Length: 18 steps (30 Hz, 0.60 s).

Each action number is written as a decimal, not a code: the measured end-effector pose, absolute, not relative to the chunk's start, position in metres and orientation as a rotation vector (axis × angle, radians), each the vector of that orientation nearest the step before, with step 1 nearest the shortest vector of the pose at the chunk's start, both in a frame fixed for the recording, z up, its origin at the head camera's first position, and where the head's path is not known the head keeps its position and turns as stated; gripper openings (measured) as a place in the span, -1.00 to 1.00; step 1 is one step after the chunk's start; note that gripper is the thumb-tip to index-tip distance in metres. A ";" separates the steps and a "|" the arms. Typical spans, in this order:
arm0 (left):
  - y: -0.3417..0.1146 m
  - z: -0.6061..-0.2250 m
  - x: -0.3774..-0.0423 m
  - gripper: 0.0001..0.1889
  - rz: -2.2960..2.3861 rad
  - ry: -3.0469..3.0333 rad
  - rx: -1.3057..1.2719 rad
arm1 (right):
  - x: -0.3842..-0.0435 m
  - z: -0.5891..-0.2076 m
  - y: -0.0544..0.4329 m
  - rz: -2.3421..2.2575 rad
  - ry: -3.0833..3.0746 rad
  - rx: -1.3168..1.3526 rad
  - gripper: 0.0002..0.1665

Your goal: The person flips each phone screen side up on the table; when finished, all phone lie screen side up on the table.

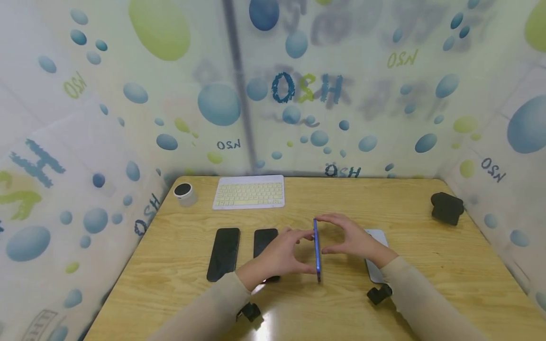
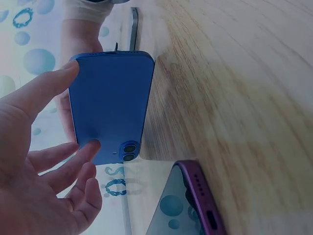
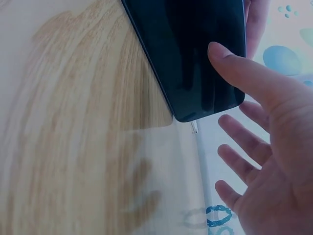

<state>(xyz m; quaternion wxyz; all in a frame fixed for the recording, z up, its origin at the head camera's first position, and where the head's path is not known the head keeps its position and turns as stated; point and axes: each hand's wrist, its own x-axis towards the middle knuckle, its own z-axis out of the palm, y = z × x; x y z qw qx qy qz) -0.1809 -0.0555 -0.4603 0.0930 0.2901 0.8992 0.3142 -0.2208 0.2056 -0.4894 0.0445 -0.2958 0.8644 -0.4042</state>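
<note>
Near the middle of the wooden table, a blue phone (image 1: 317, 251) stands on its long edge, its back and two lenses facing my left hand (image 1: 283, 253). That hand holds it with the thumb at the near end and a fingertip against the back toward the far end. My right hand (image 1: 351, 241) is on the dark screen (image 3: 195, 63) side. Its index finger touches the far end; the thumb hovers close to the glass, other fingers spread. Partly hidden by my left hand lies a purple-edged phone (image 2: 205, 200). A pale phone (image 1: 375, 273) lies partly beneath my right wrist.
A black phone (image 1: 223, 254) lies flat at the left. Behind it are a white keyboard (image 1: 249, 192) and a small white cylinder (image 1: 186, 195) with a black top. A black object (image 1: 447, 208) sits far right. Patterned curtains surround the table (image 1: 409, 199).
</note>
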 end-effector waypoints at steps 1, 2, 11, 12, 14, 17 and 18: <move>-0.056 -0.460 -0.181 -0.10 0.936 2.668 0.858 | -0.221 -0.490 0.206 -1.227 2.647 -0.906 0.00; -0.057 -0.459 -0.181 -0.10 0.939 2.665 0.857 | -0.221 -0.491 0.206 -1.217 2.655 -0.903 -0.01; -0.062 -0.458 -0.180 -0.07 0.933 2.685 0.865 | -0.226 -0.504 0.207 -1.024 2.725 -0.942 -0.05; -0.062 -0.458 -0.180 -0.07 0.936 2.686 0.868 | -0.227 -0.505 0.206 -1.015 2.726 -0.951 -0.05; -0.064 -0.459 -0.180 -0.08 0.938 2.694 0.871 | -0.227 -0.506 0.206 -1.008 2.728 -0.968 -0.02; -0.067 -0.459 -0.180 -0.08 0.947 2.700 0.867 | -0.226 -0.505 0.203 -1.016 2.712 -0.958 0.00; -0.068 -0.460 -0.181 -0.08 0.944 2.707 0.868 | -0.226 -0.505 0.202 -1.015 2.707 -0.950 0.01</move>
